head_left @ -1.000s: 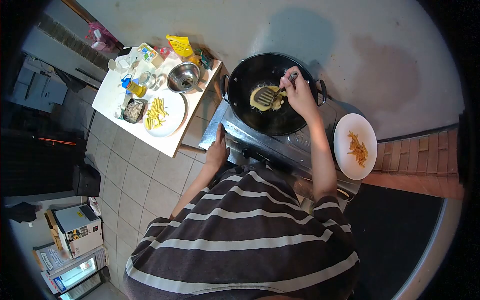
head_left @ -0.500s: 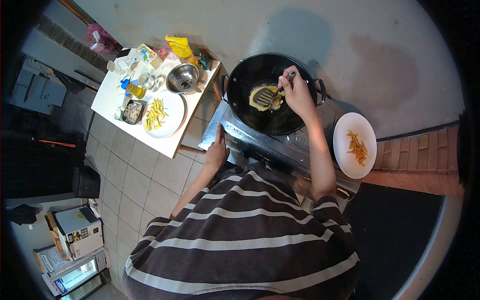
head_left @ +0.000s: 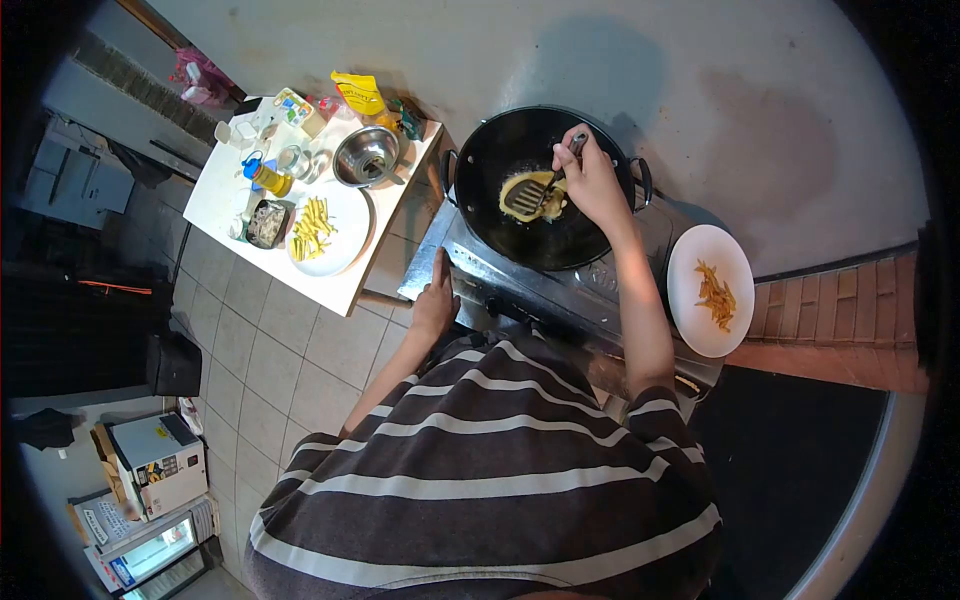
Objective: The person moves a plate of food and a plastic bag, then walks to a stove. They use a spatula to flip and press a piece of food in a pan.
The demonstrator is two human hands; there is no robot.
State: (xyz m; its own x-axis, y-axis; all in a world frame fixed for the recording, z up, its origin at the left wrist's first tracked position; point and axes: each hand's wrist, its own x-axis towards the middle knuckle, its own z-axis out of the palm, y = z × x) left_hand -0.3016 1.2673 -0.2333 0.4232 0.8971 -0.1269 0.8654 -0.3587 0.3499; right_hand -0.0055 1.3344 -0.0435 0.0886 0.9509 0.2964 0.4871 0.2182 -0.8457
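Note:
My right hand [head_left: 590, 180] is closed round the handle of a slotted spatula [head_left: 529, 196]. The spatula's head rests on a yellow, egg-like piece of food [head_left: 516, 186] in the middle of a black two-handled wok [head_left: 545, 245]. The wok sits on a metal stove [head_left: 560, 290]. My left hand [head_left: 436, 300] is at the stove's front left corner, index finger stretched out and the other fingers partly curled, with nothing seen in it.
On the right, a white oval plate [head_left: 735, 290] holds fried strips. The table [head_left: 325, 285] at left bears a plate [head_left: 350, 225] of yellow strips, a steel bowl [head_left: 352, 158], a yellow bottle [head_left: 272, 181] and a small container [head_left: 267, 224]. A wall [head_left: 700, 60] stands behind the wok.
My right hand has shifted slightly left and up, and the spatula's head has moved a little left over the food. My left hand has stayed in place.

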